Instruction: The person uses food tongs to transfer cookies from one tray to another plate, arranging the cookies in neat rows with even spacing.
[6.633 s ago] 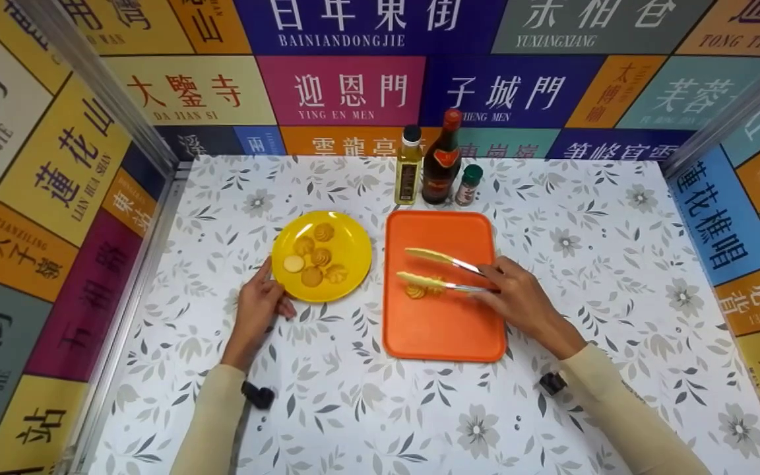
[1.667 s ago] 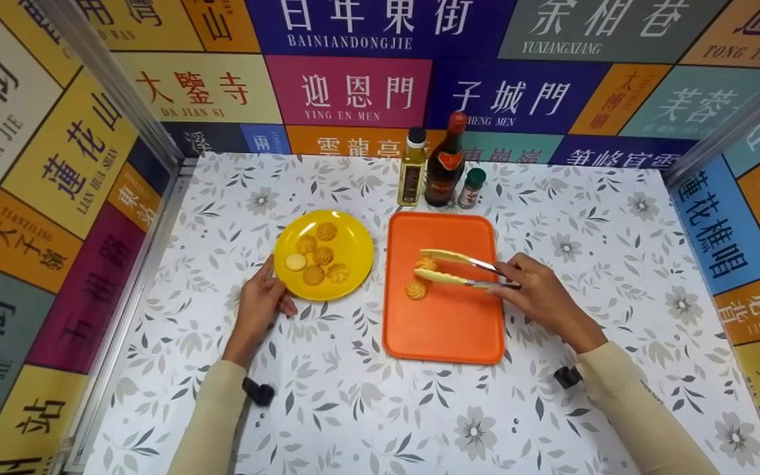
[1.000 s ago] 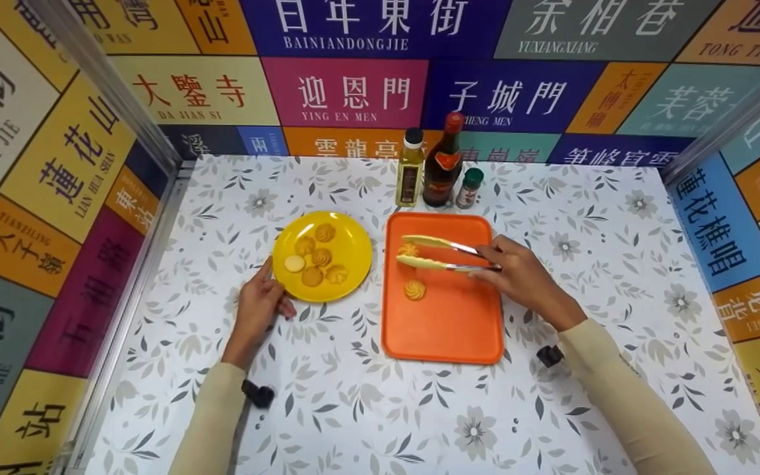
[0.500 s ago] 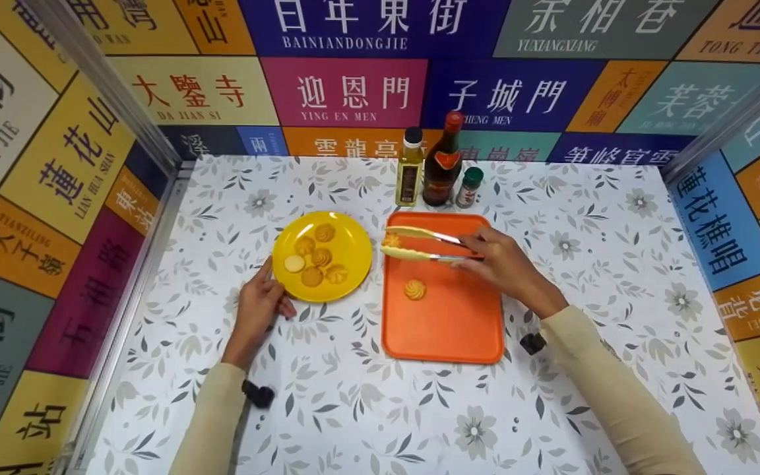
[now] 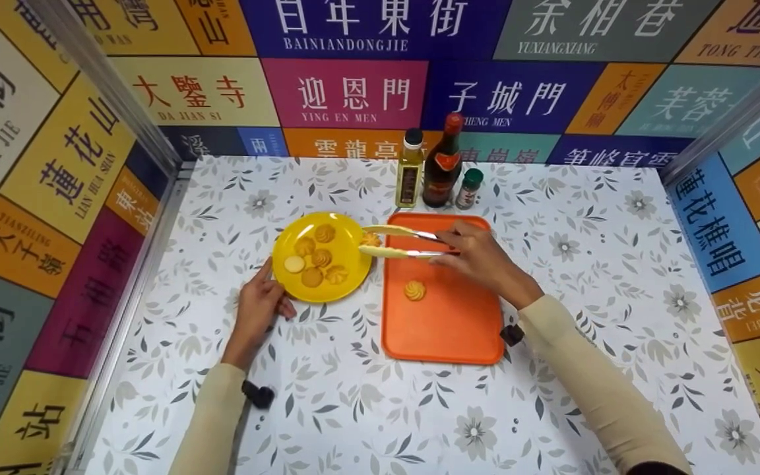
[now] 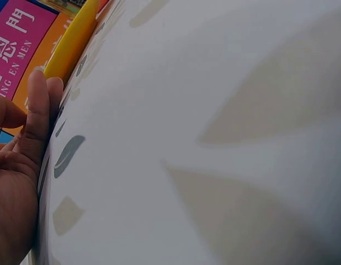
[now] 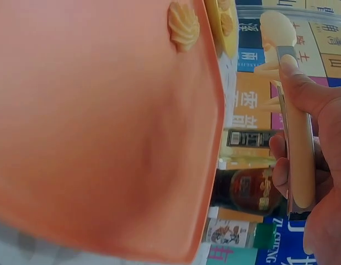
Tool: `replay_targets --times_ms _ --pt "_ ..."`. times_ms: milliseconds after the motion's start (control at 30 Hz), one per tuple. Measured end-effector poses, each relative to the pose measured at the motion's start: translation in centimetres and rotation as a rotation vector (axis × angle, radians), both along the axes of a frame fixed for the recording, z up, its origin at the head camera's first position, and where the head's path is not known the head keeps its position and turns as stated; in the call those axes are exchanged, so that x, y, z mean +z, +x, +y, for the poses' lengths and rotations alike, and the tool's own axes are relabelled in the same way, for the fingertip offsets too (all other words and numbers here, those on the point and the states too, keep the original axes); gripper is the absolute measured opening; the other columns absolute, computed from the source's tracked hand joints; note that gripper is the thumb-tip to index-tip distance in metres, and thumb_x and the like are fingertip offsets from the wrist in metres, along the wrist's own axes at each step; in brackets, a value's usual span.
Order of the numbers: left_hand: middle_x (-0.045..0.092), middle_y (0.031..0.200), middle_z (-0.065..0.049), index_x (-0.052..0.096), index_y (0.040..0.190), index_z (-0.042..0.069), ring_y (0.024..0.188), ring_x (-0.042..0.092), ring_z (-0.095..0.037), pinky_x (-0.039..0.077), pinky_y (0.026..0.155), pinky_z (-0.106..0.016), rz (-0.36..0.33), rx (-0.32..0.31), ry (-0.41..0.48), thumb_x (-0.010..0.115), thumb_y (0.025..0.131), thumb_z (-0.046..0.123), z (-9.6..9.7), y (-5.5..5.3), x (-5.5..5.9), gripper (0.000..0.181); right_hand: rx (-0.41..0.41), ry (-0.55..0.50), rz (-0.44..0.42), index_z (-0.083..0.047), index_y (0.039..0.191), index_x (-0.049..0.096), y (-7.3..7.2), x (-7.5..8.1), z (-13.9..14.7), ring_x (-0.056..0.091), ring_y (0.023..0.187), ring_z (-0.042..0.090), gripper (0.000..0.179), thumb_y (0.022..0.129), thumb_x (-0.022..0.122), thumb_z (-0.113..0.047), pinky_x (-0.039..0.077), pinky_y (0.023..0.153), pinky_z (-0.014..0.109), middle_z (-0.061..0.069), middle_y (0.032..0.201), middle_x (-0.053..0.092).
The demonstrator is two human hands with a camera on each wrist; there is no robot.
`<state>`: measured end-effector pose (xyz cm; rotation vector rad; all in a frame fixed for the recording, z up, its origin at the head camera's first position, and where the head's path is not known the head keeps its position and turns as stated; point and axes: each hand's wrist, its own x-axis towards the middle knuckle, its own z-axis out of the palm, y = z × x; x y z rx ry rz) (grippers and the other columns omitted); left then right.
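Note:
My right hand (image 5: 475, 254) grips a pair of tongs (image 5: 413, 254) by its metal arms, and its thumb lies along them in the right wrist view. A swirled cookie (image 5: 370, 240) is held between the pale yellow tips, over the right rim of the yellow plate (image 5: 352, 284). Several cookies (image 5: 321, 257) lie on that plate. At the plate's lower left rim, my left hand (image 5: 260, 297) rests on the table, its fingertips (image 6: 38, 83) touching the edge. One more swirled cookie (image 5: 414, 290) sits on the orange tray (image 5: 446, 330), below the tongs.
Behind the tray stand an oil bottle (image 5: 409, 171), a dark bottle with a red cap (image 5: 443, 171) and a small green-capped shaker (image 5: 469, 189). The table (image 5: 353, 409) has a floral cover, and panels (image 5: 347, 92) with lettering surround it.
The tongs first hovered around the tray's two cookies, then closed on the upper one. My right hand has carried it left to the plate's rim. My left hand has stayed at the plate.

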<state>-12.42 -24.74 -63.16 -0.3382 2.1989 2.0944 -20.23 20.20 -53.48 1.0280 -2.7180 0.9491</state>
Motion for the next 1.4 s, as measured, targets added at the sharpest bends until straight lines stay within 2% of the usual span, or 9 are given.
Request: replay_targets --times_ms 200,433,833,967,1200,1400 --pt "0.07 0.077 -0.024 0.029 0.175 0.014 0.057 0.071 -0.027 0.066 0.056 -0.038 0.01 -0.001 -0.002 0.055 0.109 0.005 0.1 0.1 0.1 0.072 0.01 -0.002 -0.03 -0.002 0.131 0.078 -0.4 0.0 -1.2 0.065 0.089 0.026 0.042 0.099 0.085 -0.027 0.058 0.075 0.037 0.014 0.104 0.064" --pt "0.071 0.078 -0.022 0.028 0.176 0.013 0.059 0.072 -0.027 0.066 0.057 -0.036 -0.001 -0.002 -0.035 0.055 0.109 0.006 0.1 0.1 0.3 0.072 0.037 0.011 0.016 -0.001 0.129 0.079 -1.1 -0.4 -2.4 0.065 0.089 0.029 0.043 0.096 0.086 -0.029 0.058 0.074 0.041 0.016 0.104 0.065" --pt "0.071 0.078 -0.024 0.028 0.175 0.014 0.059 0.072 -0.027 0.066 0.057 -0.037 0.014 -0.012 -0.027 0.055 0.109 0.005 0.0 0.1 0.1 0.072 0.046 0.056 -0.063 -0.003 0.132 0.078 -2.0 -1.2 -3.9 0.06 0.092 0.027 0.041 0.1 0.084 -0.028 0.055 0.079 0.039 0.021 0.109 0.067" --pt "0.071 0.077 -0.025 0.029 0.175 0.015 0.058 0.072 -0.027 0.066 0.056 -0.037 0.019 -0.01 -0.012 0.054 0.11 0.005 0.0 0.1 0.0 0.071 0.039 0.085 -0.083 -0.002 0.132 0.077 -2.4 -1.5 -4.4 0.058 0.091 0.027 0.041 0.102 0.082 -0.03 0.053 0.077 0.037 0.017 0.106 0.063" --pt "0.071 0.076 -0.026 0.029 0.175 0.013 0.056 0.071 -0.027 0.065 0.054 -0.037 0.037 -0.003 0.004 0.055 0.109 0.004 0.2 0.1 -0.1 0.071 0.048 0.116 -0.124 -0.001 0.135 0.076 -2.8 -1.9 -5.1 0.062 0.096 0.026 0.042 0.105 0.078 -0.031 0.06 0.085 0.04 0.017 0.115 0.065" --pt "0.07 0.075 -0.026 0.031 0.174 0.011 0.055 0.07 -0.025 0.064 0.053 -0.034 0.053 -0.008 0.0 0.054 0.111 0.003 0.1 0.1 0.0 0.068 0.043 0.132 -0.12 -0.001 0.13 0.078 -3.1 -2.1 -5.7 0.062 0.092 0.026 0.039 0.105 0.077 -0.031 0.061 0.082 0.04 0.016 0.112 0.064"
